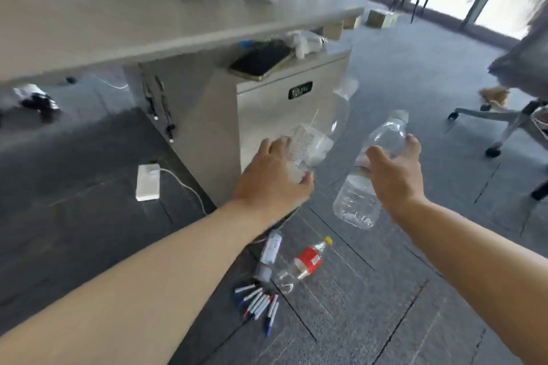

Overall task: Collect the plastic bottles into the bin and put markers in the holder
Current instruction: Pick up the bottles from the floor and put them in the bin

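My left hand curls its fingers around the base of a clear plastic bottle with a white printed label, held in the air and tilted with its neck pointing up and away. My right hand grips a second clear, ribbed plastic bottle around its middle, cap end up. Both are in front of a grey metal cabinet. On the dark carpet below lie a clear bottle with a red label and yellow cap, a white-labelled bottle just beside it, and a cluster of white markers with blue and red caps.
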The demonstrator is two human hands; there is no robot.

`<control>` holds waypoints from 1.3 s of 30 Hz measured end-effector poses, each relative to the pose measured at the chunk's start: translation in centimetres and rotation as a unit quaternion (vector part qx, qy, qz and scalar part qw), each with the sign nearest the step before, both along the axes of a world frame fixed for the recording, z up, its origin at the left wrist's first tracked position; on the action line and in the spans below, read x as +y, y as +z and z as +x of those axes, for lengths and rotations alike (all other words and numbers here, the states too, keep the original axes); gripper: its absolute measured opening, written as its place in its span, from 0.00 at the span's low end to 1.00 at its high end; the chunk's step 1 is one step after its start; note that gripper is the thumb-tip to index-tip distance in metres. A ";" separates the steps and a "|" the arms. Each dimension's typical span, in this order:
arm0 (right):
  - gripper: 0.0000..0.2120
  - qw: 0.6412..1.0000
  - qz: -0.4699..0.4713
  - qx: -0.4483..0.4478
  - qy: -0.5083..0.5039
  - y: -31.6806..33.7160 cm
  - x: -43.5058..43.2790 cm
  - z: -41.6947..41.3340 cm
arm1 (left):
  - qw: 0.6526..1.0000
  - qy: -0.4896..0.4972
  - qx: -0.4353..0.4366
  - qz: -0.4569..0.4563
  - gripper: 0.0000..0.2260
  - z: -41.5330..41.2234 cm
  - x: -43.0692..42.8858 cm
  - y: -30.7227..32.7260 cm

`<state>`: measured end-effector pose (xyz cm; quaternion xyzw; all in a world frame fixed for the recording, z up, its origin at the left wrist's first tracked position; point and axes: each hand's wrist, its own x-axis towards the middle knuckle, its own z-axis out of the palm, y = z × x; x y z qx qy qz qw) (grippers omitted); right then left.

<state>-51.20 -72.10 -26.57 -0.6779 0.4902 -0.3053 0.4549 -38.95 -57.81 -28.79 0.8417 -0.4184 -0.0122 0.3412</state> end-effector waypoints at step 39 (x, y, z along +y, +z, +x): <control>0.31 0.836 -0.058 -0.264 0.478 40.3 70.9 35.1 | 0.792 0.534 -0.195 -0.223 0.30 12.1 83.4 42.4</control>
